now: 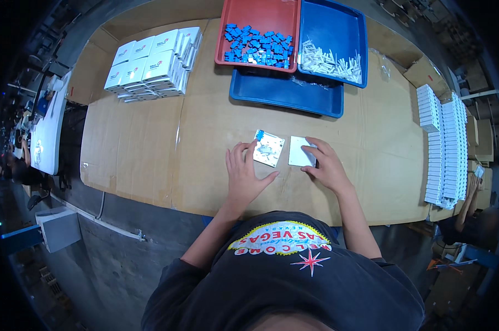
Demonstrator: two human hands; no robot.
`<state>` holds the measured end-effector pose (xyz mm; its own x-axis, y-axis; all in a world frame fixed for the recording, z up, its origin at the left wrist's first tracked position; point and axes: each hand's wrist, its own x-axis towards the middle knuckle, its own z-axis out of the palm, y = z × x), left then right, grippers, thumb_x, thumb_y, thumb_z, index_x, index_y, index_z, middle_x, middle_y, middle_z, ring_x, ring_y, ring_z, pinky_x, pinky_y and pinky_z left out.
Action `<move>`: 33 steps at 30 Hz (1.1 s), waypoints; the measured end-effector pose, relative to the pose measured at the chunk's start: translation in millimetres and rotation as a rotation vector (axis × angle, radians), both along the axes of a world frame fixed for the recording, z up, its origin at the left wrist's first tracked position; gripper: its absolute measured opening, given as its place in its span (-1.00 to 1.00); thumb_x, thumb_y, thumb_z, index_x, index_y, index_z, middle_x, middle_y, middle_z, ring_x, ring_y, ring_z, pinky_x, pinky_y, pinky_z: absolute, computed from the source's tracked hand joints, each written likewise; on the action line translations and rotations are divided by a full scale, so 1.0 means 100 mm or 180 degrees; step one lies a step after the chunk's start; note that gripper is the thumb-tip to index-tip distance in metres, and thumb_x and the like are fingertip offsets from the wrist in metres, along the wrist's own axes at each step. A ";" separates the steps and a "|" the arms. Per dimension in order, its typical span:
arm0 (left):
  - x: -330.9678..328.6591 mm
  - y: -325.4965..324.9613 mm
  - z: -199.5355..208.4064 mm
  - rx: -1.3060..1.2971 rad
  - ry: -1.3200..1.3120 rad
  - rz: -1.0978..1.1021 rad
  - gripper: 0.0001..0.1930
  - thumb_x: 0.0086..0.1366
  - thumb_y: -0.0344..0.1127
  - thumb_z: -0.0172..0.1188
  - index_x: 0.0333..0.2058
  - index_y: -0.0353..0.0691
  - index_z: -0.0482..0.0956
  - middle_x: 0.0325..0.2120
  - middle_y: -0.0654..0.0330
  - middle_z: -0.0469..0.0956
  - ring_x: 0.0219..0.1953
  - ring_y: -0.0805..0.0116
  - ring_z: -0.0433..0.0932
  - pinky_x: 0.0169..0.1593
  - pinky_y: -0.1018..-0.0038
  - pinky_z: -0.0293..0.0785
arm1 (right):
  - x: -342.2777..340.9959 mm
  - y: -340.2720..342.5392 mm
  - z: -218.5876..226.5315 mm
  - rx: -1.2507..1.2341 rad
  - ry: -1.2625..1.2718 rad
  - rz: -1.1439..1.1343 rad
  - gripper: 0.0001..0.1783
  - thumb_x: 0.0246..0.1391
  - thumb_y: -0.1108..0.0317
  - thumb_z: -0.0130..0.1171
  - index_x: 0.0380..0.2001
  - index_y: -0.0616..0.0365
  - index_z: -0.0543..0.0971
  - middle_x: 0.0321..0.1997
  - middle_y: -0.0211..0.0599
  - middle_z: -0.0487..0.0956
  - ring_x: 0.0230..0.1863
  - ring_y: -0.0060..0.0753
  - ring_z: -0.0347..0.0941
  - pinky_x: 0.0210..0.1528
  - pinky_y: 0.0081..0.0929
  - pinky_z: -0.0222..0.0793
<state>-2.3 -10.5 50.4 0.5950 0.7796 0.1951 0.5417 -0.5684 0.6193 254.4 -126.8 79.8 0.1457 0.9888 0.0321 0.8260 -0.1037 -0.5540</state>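
Note:
Two flat white square pieces lie side by side on the cardboard-covered table in front of me. The left square (268,149) has a grey pattern or contents on its face, too small to make out, and a small blue piece (260,134) at its far left corner. My left hand (244,172) is beside its left edge, fingers and thumb apart, with a fingertip close to the blue piece. The right square (299,152) is plain and pale. My right hand (327,165) grips it from the right, thumb near its lower corner and fingers over its far right part.
Beyond the squares stand a red tray (263,11) of small blue parts, a blue tray (332,19) of white sticks, and another blue tray (285,102) beneath them. White boxes are stacked far left (158,65) and along the right (445,149). Another person's hand (473,185) shows far right.

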 end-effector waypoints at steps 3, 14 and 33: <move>0.11 -0.05 -0.08 -0.0007 -0.0005 0.0198 0.00 0.01 0.02 0.55 0.38 -0.18 0.27 0.16 -0.01 0.31 0.34 -0.07 0.26 0.46 -0.32 -0.03 | -0.03 0.00 0.07 -0.0083 0.0259 -0.0041 -0.46 0.01 0.21 0.47 0.09 0.07 0.66 0.38 -0.13 0.46 0.37 0.00 0.37 0.40 -0.07 0.26; 0.09 -0.01 0.01 -0.0400 -0.1070 0.0125 -0.11 0.09 -0.41 0.45 0.38 -0.25 0.19 0.20 -0.11 0.27 0.33 -0.10 0.31 0.40 0.14 0.28 | 0.20 0.09 -0.07 0.0322 0.1479 -0.0964 -0.71 0.33 0.28 0.23 -0.14 0.35 0.69 -0.05 -0.02 0.68 -0.06 0.00 0.62 0.07 -0.29 0.49; 0.08 0.02 0.13 -0.4588 -0.3455 0.0645 -0.32 0.58 0.23 -0.25 0.38 -0.17 0.31 0.23 -0.02 0.50 0.21 0.06 0.55 0.25 0.10 0.50 | -0.06 0.12 -0.29 0.0561 -0.0385 -0.0854 -0.24 -0.09 0.12 0.57 0.20 0.09 0.58 0.32 -0.01 0.45 0.35 0.14 0.32 0.38 -0.01 0.25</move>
